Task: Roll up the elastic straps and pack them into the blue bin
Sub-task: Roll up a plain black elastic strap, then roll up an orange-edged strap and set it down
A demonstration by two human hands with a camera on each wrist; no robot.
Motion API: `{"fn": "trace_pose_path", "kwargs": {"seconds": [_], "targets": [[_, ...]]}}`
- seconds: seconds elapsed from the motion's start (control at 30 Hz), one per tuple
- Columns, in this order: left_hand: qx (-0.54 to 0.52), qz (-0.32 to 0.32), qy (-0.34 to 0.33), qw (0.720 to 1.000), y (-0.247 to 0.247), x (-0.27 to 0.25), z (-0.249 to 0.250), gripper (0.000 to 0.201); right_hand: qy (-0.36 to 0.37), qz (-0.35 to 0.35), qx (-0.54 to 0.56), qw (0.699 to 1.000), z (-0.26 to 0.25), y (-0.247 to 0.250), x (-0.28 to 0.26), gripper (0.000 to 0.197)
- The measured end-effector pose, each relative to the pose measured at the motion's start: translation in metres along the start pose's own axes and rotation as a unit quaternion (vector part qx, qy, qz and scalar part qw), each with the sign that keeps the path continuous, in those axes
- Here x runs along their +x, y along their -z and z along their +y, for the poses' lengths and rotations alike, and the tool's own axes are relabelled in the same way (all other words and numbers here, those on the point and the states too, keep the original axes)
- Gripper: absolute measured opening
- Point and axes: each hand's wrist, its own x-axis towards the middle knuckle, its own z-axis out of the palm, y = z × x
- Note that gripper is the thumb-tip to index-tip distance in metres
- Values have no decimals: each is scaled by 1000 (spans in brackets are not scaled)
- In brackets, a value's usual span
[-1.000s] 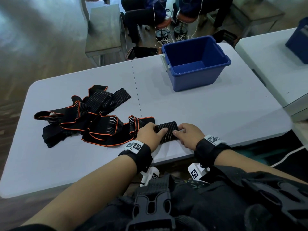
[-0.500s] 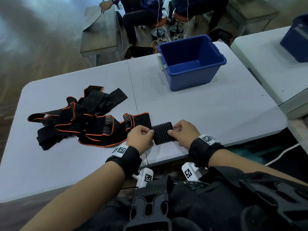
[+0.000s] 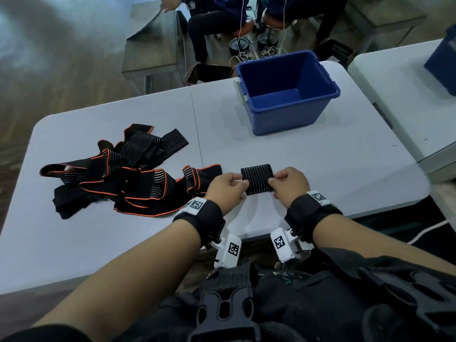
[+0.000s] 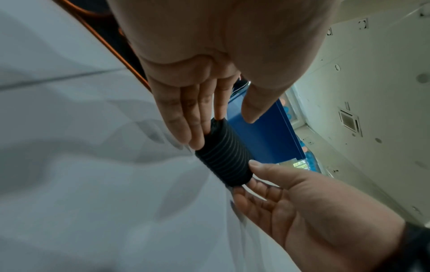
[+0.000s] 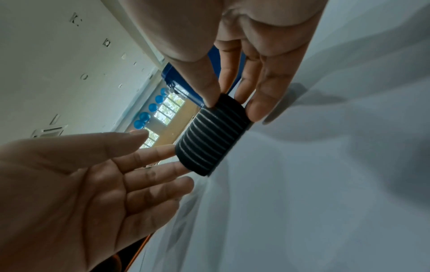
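A rolled strap (image 3: 257, 178), black with pale ribs, lies on the white table (image 3: 320, 169) near its front edge, between my hands. My left hand (image 3: 243, 185) touches its left end with straight fingers (image 4: 197, 128), and the thumb stands off it. My right hand (image 3: 274, 183) pinches the right end between thumb (image 5: 207, 92) and fingers. The roll (image 4: 224, 158) also shows in both wrist views (image 5: 211, 136). The blue bin (image 3: 288, 119) stands behind it with nothing showing inside.
A loose pile of black straps with orange edging (image 3: 128, 174) lies left of my left hand. A second table (image 3: 407, 99) with another blue bin (image 3: 441, 62) stands to the right. People sit on stools (image 3: 244, 28) beyond the table.
A second ago my left fingers lay over the top of the roll. They have slid off to its left end, and the whole ribbed roll now shows between the two hands.
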Motion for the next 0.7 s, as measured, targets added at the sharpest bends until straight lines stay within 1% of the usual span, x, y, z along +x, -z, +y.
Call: {"fn": "trace_pose_path", "kwargs": {"seconds": [0.1, 0.2, 0.33, 0.43, 0.57, 0.63, 0.7], "targets": [[7, -29, -13, 999, -16, 9, 15, 26, 0, 14, 32, 999, 0, 12, 13, 12], [14, -48, -21, 999, -28, 19, 28, 28, 13, 12, 54, 998, -10, 22, 20, 24], [33, -27, -24, 999, -43, 32, 36, 47, 38, -4, 56, 998, -20, 35, 31, 39], [55, -13, -34, 998, -52, 37, 42, 53, 42, -16, 63, 997, -23, 42, 39, 42], [65, 12, -29, 997, -56, 41, 44, 50, 46, -33, 72, 996, -20, 48, 45, 38], [84, 45, -26, 995, -53, 43, 42, 49, 46, -23, 56, 997, -14, 49, 47, 28], [112, 85, -31, 990, -44, 39, 42, 38, 45, -14, 42, 998, -8, 48, 48, 13]]}}
